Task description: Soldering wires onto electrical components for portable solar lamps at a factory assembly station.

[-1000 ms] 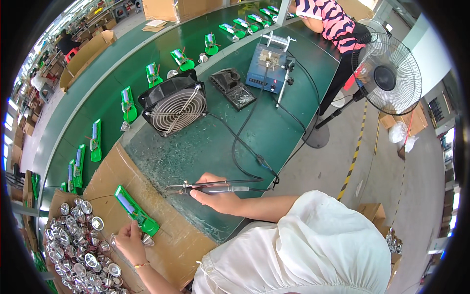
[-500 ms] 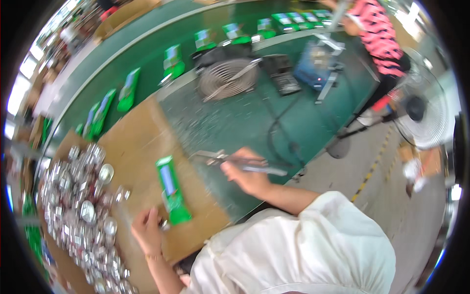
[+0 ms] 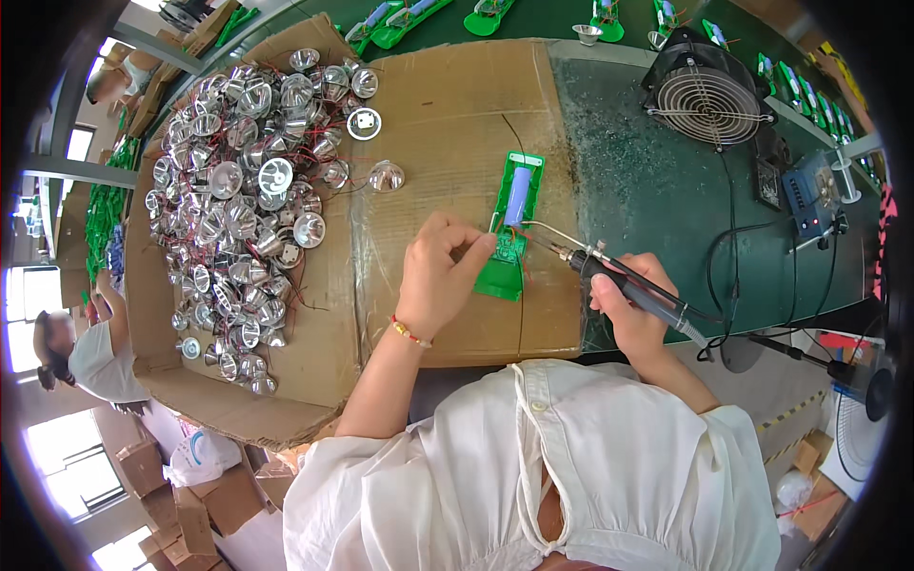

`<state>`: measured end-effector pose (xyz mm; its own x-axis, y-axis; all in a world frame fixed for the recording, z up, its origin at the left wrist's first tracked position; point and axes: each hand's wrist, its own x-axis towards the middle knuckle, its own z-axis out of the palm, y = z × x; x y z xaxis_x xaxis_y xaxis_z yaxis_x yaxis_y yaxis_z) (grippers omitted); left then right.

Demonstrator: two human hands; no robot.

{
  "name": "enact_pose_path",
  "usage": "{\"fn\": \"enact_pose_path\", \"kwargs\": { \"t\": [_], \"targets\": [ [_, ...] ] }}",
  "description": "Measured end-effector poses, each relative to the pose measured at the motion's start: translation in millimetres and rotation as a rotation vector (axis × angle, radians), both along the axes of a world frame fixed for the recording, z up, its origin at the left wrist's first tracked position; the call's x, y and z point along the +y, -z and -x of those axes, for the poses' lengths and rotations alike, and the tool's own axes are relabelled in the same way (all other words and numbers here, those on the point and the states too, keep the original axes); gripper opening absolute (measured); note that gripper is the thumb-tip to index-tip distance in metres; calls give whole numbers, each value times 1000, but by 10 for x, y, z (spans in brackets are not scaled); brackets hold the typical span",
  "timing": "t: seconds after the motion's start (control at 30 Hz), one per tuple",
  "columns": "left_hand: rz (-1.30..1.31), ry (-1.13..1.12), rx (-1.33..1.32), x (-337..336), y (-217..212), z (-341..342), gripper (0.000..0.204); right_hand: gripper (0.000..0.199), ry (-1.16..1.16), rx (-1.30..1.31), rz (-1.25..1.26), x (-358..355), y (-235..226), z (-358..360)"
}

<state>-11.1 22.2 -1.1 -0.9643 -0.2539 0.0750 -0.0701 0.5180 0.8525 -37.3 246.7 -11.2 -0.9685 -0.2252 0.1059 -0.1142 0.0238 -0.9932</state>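
Soldering looks underway: the right hand (image 3: 636, 303) grips the iron (image 3: 609, 274), tip at the green board (image 3: 510, 228) on the cardboard (image 3: 447, 114). The left hand (image 3: 440, 271) pinches its wires. Reflectors (image 3: 243, 205) heaped at nine o'clock remain undone.

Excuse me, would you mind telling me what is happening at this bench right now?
A person's left hand steadies a green circuit board lying on a cardboard sheet. The right hand holds a soldering iron with its tip at the board. A heap of silver reflector cups lies to the left; a small fan stands beyond.
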Motion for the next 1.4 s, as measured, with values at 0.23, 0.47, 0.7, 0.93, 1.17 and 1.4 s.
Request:
{"fn": "enact_pose_path", "kwargs": {
  "t": [0.23, 0.47, 0.7, 0.93, 1.17, 1.4],
  "targets": [
    [22, 80, -94, -32, -62, -229, 10, 18, -34, -7, 100, 49, -14, -121],
    [49, 93, -23, 6, -6, -280, 10, 18, -74, -36, -52, 59, -1, -176],
    [11, 92, -80, 18, 7, -249, 10, 18, -67, -31, -75, 33, -2, -190],
    [28, 108, -65, 22, 39, -262, 11, 18, -75, -32, -91, 60, 5, -218],
    [35, 111, -46, 25, 86, -250, 11, 19, -75, -40, -92, 63, -21, -259],
    [31, 94, -25, 48, 75, -236, 12, 19, -54, -3, 12, 127, -87, -254]
  ]
}}
